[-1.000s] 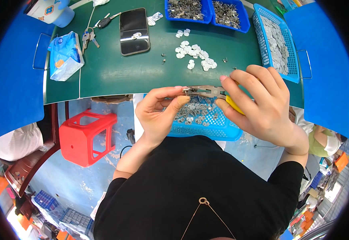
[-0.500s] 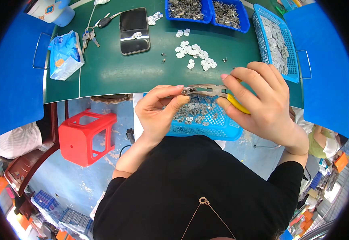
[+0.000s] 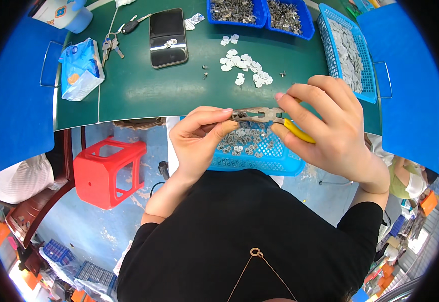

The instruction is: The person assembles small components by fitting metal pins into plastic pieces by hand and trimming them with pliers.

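My right hand [image 3: 327, 123] is wrapped round a pair of pliers [image 3: 269, 115] with yellow handles, whose jaws reach left to my other hand's fingertips. Between thumb and forefinger, my left hand [image 3: 201, 138] pinches a small metal part [image 3: 237, 116], and the plier jaws are on it. The part's exact shape is mostly hidden by fingertips and jaws. Below the hands, a light blue plastic basket [image 3: 280, 162] holds many small metal pieces [image 3: 244, 140]. On the green table [image 3: 149, 103] beyond lies a loose group of flat pale plates [image 3: 242, 61].
Two blue bins [image 3: 264, 21] of small metal parts stand at the back. A blue basket [image 3: 325, 48] of flat plates is at the right. A phone [image 3: 168, 38], keys [image 3: 112, 45] and a tissue pack [image 3: 82, 70] lie at the left. A red stool [image 3: 106, 173] stands on the floor.
The plier jaws have closed together and shifted slightly further left over the small part. Both hands otherwise keep nearly the same place.
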### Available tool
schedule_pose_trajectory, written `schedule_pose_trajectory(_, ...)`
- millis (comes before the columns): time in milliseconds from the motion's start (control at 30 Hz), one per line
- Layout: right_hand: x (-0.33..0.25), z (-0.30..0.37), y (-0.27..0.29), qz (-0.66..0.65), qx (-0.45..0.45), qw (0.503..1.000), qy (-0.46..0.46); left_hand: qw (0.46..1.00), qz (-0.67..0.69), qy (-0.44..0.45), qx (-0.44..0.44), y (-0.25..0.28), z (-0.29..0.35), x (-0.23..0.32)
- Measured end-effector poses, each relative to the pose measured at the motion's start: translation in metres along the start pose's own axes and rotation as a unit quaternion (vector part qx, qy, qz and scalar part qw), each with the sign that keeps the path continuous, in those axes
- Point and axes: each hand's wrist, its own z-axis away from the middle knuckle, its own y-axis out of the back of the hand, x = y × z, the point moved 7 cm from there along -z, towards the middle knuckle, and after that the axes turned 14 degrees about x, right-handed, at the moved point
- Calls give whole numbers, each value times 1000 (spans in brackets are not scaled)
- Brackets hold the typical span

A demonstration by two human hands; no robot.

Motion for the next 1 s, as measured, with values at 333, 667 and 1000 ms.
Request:
schedule_pose_trajectory(333, -1, -3, -2, -4, -18, 1000, 2, 999, -33, -11, 27, -1, 1, 7)
schedule_pose_trajectory(667, -11, -2, -1, 59, -15, 994, 88, 969, -160, -187, -27, -8, 0, 25)
schedule_pose_trajectory(1000, -12, -5, 2, 64, -19, 993, 96, 975, -154, -158, 9, -5, 1, 24)
